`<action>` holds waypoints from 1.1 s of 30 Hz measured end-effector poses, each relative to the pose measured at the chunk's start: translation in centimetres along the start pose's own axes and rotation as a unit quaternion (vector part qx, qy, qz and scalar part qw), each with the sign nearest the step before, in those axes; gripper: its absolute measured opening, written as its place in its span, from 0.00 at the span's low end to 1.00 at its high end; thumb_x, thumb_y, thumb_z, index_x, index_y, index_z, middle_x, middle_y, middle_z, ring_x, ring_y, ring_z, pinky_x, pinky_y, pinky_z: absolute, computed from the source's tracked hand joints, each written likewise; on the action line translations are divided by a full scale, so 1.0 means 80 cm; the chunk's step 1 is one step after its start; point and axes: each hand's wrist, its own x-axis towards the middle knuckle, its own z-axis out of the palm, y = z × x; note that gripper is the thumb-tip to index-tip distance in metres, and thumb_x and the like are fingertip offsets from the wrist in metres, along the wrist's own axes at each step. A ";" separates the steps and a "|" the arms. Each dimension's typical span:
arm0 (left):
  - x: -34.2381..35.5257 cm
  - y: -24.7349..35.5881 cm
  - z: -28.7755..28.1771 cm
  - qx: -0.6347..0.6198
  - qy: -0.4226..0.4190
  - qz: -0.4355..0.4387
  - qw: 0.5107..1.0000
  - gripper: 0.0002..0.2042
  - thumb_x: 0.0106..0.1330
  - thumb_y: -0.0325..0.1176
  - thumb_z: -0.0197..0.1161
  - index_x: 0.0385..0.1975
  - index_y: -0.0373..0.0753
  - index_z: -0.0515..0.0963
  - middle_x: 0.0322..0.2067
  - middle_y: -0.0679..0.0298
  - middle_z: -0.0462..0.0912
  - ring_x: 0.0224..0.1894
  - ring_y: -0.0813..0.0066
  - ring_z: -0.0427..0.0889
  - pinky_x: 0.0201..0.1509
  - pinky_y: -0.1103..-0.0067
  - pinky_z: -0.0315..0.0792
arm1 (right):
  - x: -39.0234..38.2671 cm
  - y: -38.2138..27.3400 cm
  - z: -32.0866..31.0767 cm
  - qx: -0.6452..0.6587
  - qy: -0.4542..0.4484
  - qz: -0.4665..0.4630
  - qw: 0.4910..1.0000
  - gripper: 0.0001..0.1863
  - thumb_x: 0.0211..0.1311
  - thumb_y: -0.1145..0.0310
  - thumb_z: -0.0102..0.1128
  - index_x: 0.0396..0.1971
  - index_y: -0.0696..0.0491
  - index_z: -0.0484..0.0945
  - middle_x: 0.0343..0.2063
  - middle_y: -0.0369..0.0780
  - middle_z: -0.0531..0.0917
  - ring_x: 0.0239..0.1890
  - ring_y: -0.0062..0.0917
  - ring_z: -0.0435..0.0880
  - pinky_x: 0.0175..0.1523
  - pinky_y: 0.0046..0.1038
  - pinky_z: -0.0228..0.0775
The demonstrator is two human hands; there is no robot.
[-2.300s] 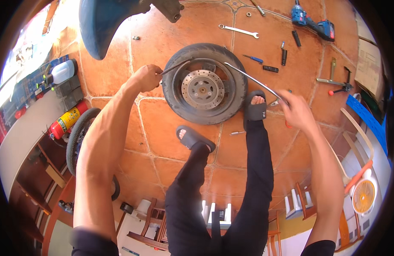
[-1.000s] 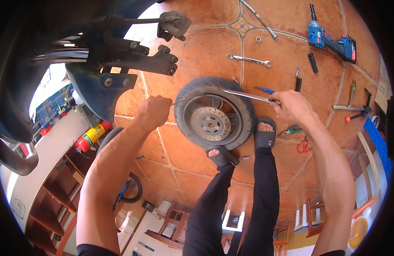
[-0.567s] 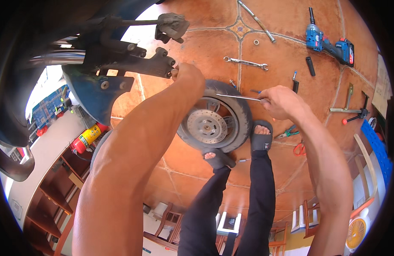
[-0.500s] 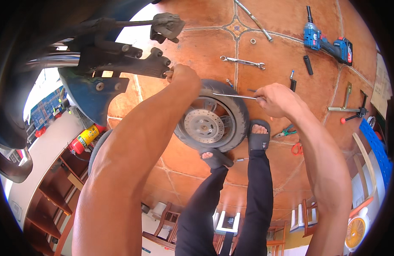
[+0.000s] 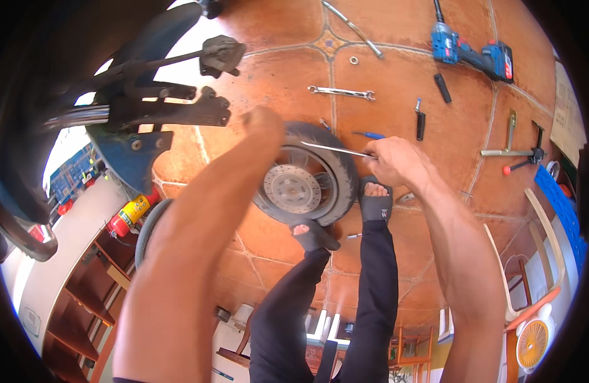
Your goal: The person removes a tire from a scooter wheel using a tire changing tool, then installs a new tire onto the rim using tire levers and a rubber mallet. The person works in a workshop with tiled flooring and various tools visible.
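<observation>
My left hand [image 5: 264,126], blurred by motion, is just right of the fork leg [image 5: 173,113]. Its fingers look curled, but whatever is in them is hidden. In my right hand [image 5: 396,158] is a long thin metal rod [image 5: 329,148], its grip end hidden by the fingers. The rod points left over a motorbike wheel [image 5: 350,172], which lies flat with its brake disc [image 5: 276,185] facing up. My sandalled feet rest against the wheel's near side. Above the fork leg hangs a dark brake caliper [image 5: 221,56].
Beyond the wheel, the tiled floor holds a wrench [image 5: 341,93], a metal bar [image 5: 352,28], a ring [image 5: 354,60], a blue screwdriver [image 5: 370,135] and a blue cordless impact driver [image 5: 471,54]. A T-handled tool [image 5: 530,153] lies right. A fire extinguisher [image 5: 129,214] stands left.
My left hand has drawn back from the fork end it was touching. The right hand still holds the rod. The whole view has shifted slightly.
</observation>
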 end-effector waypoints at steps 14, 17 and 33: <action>-0.095 0.022 0.072 -0.181 -0.027 -0.037 0.982 0.08 0.59 0.31 0.55 0.30 0.41 0.83 0.31 0.60 0.85 0.35 0.65 0.85 0.31 0.70 0.80 | 0.090 0.010 0.237 0.270 0.258 -0.003 0.928 0.21 0.52 0.71 0.61 0.48 0.48 0.72 0.48 0.40 0.76 0.48 0.41 0.77 0.50 0.35 0.70; -0.105 0.046 0.099 -0.201 -0.117 -0.033 0.972 0.09 0.61 0.32 0.53 0.34 0.39 0.81 0.33 0.57 0.84 0.37 0.60 0.85 0.37 0.69 0.79 | 0.067 0.010 0.271 0.286 0.215 0.009 0.934 0.21 0.51 0.74 0.61 0.47 0.48 0.72 0.49 0.39 0.75 0.48 0.40 0.77 0.50 0.36 0.70; 0.021 -0.047 0.159 -0.122 -0.038 0.107 0.986 0.19 0.64 0.52 0.53 0.28 0.44 0.81 0.26 0.59 0.82 0.34 0.57 0.82 0.36 0.64 0.74 | 0.079 0.011 0.317 0.253 0.256 -0.002 0.933 0.21 0.50 0.74 0.62 0.47 0.49 0.72 0.52 0.43 0.73 0.51 0.44 0.75 0.50 0.36 0.72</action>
